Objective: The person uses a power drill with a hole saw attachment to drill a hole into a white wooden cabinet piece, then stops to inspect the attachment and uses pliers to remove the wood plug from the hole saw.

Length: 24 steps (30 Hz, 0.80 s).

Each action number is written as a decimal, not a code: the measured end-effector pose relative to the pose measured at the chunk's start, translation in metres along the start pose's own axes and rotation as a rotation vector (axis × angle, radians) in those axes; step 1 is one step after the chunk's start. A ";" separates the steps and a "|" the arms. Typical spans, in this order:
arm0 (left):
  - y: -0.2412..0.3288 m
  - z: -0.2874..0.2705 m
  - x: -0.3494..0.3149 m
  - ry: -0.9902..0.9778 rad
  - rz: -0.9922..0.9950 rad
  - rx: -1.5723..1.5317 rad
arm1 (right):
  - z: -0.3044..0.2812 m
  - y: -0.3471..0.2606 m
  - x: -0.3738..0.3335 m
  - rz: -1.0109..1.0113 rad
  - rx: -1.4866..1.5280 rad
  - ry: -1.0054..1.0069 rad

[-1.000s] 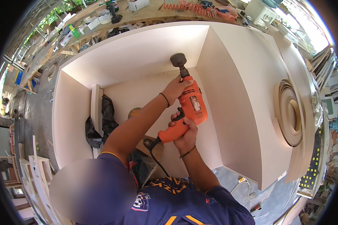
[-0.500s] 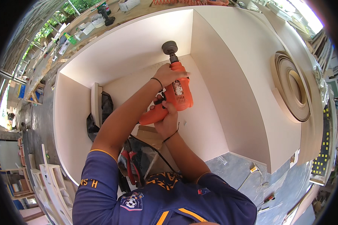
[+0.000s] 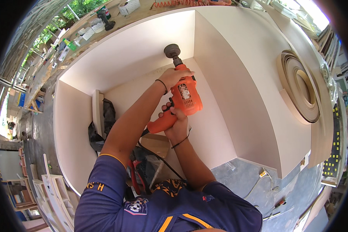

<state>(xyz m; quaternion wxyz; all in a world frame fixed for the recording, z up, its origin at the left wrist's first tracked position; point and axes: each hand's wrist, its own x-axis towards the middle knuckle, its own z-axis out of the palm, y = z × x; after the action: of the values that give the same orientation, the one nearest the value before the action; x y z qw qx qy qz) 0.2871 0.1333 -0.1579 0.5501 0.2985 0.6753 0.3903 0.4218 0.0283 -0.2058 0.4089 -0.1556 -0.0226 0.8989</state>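
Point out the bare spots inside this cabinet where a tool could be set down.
Free: the white panel right of the orange drill, and the rear panel left of the hole saw. Crowded: the lower left, with the black bag, cardboard box and red pliers.

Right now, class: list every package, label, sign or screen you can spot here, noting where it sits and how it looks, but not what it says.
Label: on the side of the orange drill, a small pale rectangle with dark print.
Box: on the bench beyond the cabinet's far panel, top of view, small, whitish, patterned.
Bottle: on the bench at upper left, green, lying tilted.
Screens and signs: none visible.
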 end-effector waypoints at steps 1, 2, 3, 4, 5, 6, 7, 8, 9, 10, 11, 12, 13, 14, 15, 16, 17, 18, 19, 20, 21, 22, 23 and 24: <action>-0.001 -0.001 0.001 -0.018 0.010 -0.021 | 0.000 0.000 0.000 0.001 -0.005 0.003; -0.002 -0.002 0.002 -0.036 0.020 -0.042 | 0.000 0.000 0.000 0.004 -0.005 0.005; 0.000 -0.002 0.002 -0.064 0.030 -0.065 | -0.001 0.000 0.001 0.004 -0.004 0.007; 0.002 -0.002 0.002 -0.092 0.039 -0.088 | -0.001 0.000 0.001 0.004 -0.003 0.009; 0.004 -0.003 0.002 -0.119 0.049 -0.111 | -0.001 0.000 0.001 0.001 -0.014 0.016; 0.008 -0.004 0.002 -0.123 0.007 -0.143 | -0.001 0.000 0.001 -0.003 -0.025 0.021; 0.012 -0.004 0.002 -0.126 -0.034 -0.174 | 0.000 0.000 0.001 -0.006 -0.036 0.026; 0.015 -0.003 0.002 -0.130 -0.076 -0.205 | 0.002 -0.001 0.001 -0.012 -0.044 0.024; 0.016 -0.002 0.001 -0.116 -0.091 -0.221 | 0.002 -0.001 0.000 -0.018 -0.052 0.024; 0.016 -0.001 0.001 -0.103 -0.106 -0.237 | 0.002 -0.002 0.000 -0.023 -0.061 0.024; 0.016 0.000 0.000 -0.089 -0.121 -0.253 | 0.001 -0.002 0.000 -0.022 -0.074 0.030; 0.017 0.002 -0.003 -0.088 -0.113 -0.269 | -0.001 -0.005 0.001 -0.025 -0.088 0.036; 0.019 0.006 -0.009 -0.087 -0.104 -0.285 | -0.003 -0.006 0.002 -0.028 -0.101 0.042; 0.021 0.008 -0.011 -0.086 -0.095 -0.300 | -0.004 -0.007 0.002 -0.023 -0.094 0.040; 0.019 0.006 -0.010 -0.088 -0.091 -0.295 | -0.004 -0.006 0.002 -0.013 -0.087 0.035; 0.016 0.003 -0.006 -0.089 -0.088 -0.289 | -0.004 -0.005 0.001 -0.003 -0.080 0.030; 0.014 0.001 -0.003 -0.091 -0.084 -0.283 | -0.003 -0.005 0.001 -0.010 -0.087 0.029; 0.012 0.001 -0.001 -0.096 -0.080 -0.292 | -0.001 -0.005 0.000 -0.019 -0.093 0.029; 0.010 0.002 0.001 -0.100 -0.076 -0.301 | -0.001 -0.006 0.000 -0.027 -0.100 0.029; 0.008 0.001 0.003 -0.103 -0.072 -0.309 | -0.002 -0.006 0.001 -0.027 -0.099 0.027; 0.009 0.002 0.002 -0.103 -0.074 -0.298 | -0.003 -0.006 0.002 -0.029 -0.098 0.027; 0.011 0.002 0.000 -0.103 -0.076 -0.287 | -0.005 -0.006 0.002 -0.031 -0.097 0.027; 0.012 0.003 -0.001 -0.102 -0.078 -0.277 | -0.006 -0.007 0.002 -0.036 -0.105 0.029; 0.011 0.002 0.000 -0.104 -0.072 -0.277 | -0.004 -0.007 0.002 -0.037 -0.112 0.028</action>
<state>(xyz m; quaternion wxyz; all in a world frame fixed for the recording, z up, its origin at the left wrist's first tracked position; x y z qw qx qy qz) 0.2891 0.1393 -0.1489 0.6337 0.2153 0.5959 0.4439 0.4273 0.0341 -0.2088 0.4164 -0.1903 -0.0700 0.8863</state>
